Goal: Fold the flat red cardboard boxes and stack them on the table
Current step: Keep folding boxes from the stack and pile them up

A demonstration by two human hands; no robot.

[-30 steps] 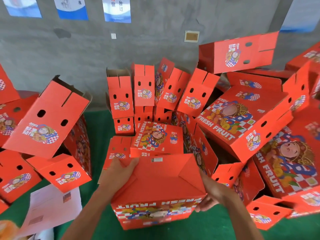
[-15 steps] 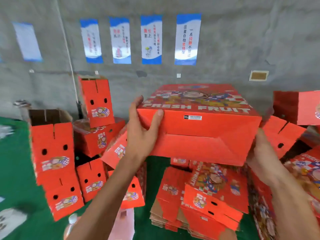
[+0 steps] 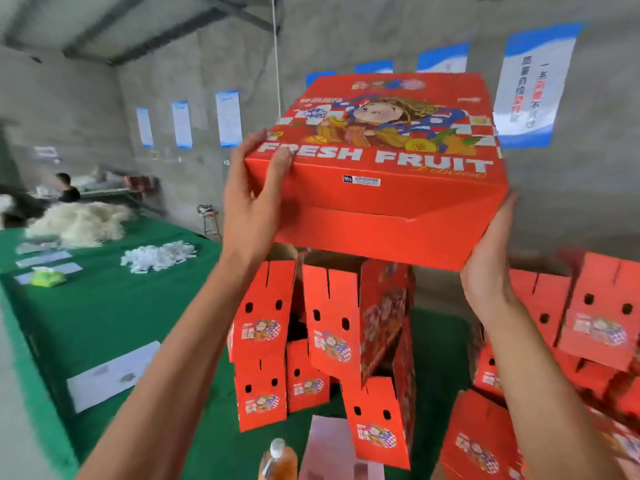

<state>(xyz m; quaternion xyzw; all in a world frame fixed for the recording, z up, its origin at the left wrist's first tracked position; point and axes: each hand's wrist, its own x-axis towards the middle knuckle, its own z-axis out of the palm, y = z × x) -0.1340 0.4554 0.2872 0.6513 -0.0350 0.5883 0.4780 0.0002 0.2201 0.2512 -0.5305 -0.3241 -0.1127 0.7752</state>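
Since half a second ago we have raised the folded red box (image 3: 377, 188) from chest height to well above the heap, and our view has swung up and left so that the green table (image 3: 114, 306) and the far wall now show. We hold the box in the air between both hands: our left hand (image 3: 251, 206) grips its near left corner, thumb curled over the printed FRESH FRUIT face and fingers wrapped behind the edge, while our right hand (image 3: 488, 268) lies flat and straight-fingered against the lower right side, propping it from beneath. We judge the folding of this box finished, its bottom flaps closed toward us, so the step in hand is the stacking. Directly below stand the upright folded boxes (image 3: 332, 327), open tops up, leaning loosely on one another, with more red boxes (image 3: 588, 320) to the right. The next move, as we see it, calls for lowering the box squarely onto that cluster and letting go with both hands together; the pile looks uneven, so a crooked landing could tip it
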